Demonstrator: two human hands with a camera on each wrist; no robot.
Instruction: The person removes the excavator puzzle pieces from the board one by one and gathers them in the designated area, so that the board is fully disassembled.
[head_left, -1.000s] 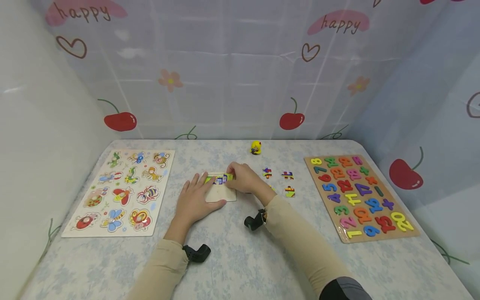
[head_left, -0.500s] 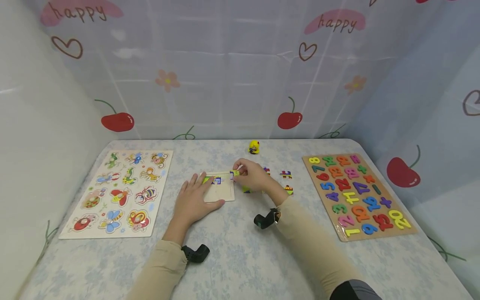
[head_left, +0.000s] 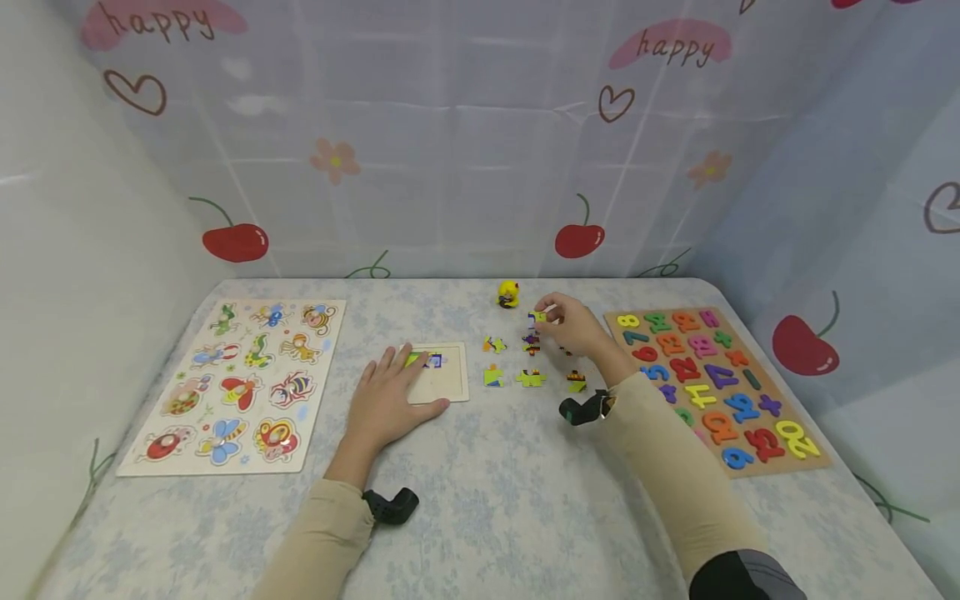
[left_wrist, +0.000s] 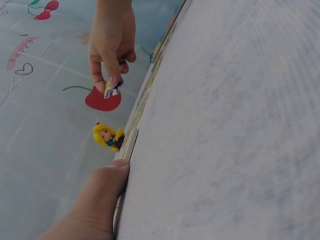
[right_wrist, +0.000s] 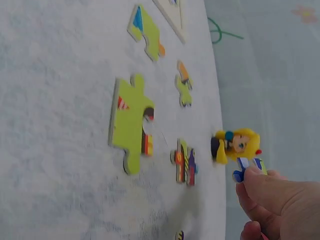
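Note:
My left hand rests with straight, spread fingers on the left part of a small wooden puzzle tray. Joined pieces in green, white and purple show along the tray's top, partly under the fingers. In the left wrist view the thumb lies against the tray's edge. Up and to the right, my right hand pinches a jigsaw piece between thumb and fingers, held above the table. Below it lie several loose pieces, among them a green one and a striped one.
A yellow-haired figurine stands near the table's back edge. At the left lies an insect puzzle board; at the right, partly behind my right arm, a number board. A printed curtain hangs behind the table.
My right hand has lifted the jigsaw piece off the tray's top right and carried it right, over the loose pieces. My left hand stays on the tray.

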